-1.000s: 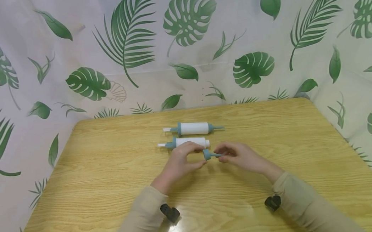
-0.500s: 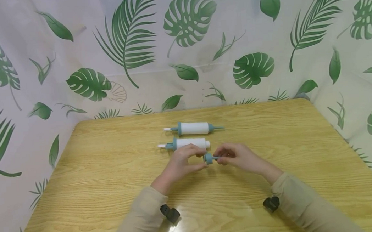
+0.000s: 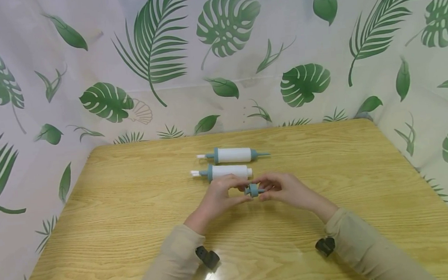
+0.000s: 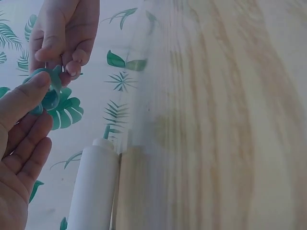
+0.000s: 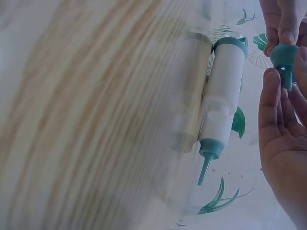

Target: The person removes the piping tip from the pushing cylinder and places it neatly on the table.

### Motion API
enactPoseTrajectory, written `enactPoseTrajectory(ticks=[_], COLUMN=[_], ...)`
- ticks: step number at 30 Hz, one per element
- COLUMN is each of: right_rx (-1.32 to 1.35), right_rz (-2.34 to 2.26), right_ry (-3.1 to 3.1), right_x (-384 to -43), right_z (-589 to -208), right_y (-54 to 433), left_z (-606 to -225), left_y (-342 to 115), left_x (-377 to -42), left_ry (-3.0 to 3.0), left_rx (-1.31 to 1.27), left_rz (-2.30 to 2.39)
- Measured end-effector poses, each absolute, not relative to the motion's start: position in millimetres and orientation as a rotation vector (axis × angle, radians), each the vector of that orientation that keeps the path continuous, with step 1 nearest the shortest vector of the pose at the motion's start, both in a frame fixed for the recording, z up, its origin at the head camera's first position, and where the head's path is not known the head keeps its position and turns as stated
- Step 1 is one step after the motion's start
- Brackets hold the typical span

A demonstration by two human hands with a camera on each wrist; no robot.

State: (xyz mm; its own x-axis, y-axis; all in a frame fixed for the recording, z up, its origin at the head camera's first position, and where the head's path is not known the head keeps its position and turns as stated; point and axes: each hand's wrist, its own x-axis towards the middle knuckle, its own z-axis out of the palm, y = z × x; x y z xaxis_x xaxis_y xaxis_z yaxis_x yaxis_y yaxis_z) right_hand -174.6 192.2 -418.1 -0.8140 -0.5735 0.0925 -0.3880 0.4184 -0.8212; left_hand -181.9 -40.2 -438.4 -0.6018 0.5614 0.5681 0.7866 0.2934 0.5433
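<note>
A small teal nozzle cap [image 3: 253, 190] is held in the air between both hands, just in front of two syringes. My left hand [image 3: 221, 196] pinches its wide end with thumb and fingertips. Around the narrow spout, the thumb and fingers of my right hand [image 3: 288, 191] close from the other side. In the left wrist view the teal cap [image 4: 52, 96] is partly hidden behind the left thumb. The nearer syringe [image 3: 229, 171], white with a teal collar, has a bare white neck at its right end. The farther syringe [image 3: 234, 154] bears a teal nozzle.
Both syringes lie parallel on the wooden table [image 3: 137, 231], their white-tipped handles pointing left. A leaf-patterned curtain [image 3: 244, 100] hangs along the table's back edge and sides. Each wrist carries a black camera [image 3: 208, 258].
The teal cap has turned between the fingers, so more of its wide end shows. My right hand has shifted slightly left, closer to the left hand. The syringes keep their places.
</note>
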Motion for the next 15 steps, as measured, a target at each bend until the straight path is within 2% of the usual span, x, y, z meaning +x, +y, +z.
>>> enactPoseTrajectory(ticks=[15], right_rx=[-0.791], right_rz=[-1.317], right_ry=[2.53], right_x=[-173.9], right_z=[-416.8], right_y=[198.7], left_z=[-441.7], left_y=[-36.9], left_x=[-182.2], left_ry=[-2.271], left_rx=[-1.12], left_rz=[-1.249])
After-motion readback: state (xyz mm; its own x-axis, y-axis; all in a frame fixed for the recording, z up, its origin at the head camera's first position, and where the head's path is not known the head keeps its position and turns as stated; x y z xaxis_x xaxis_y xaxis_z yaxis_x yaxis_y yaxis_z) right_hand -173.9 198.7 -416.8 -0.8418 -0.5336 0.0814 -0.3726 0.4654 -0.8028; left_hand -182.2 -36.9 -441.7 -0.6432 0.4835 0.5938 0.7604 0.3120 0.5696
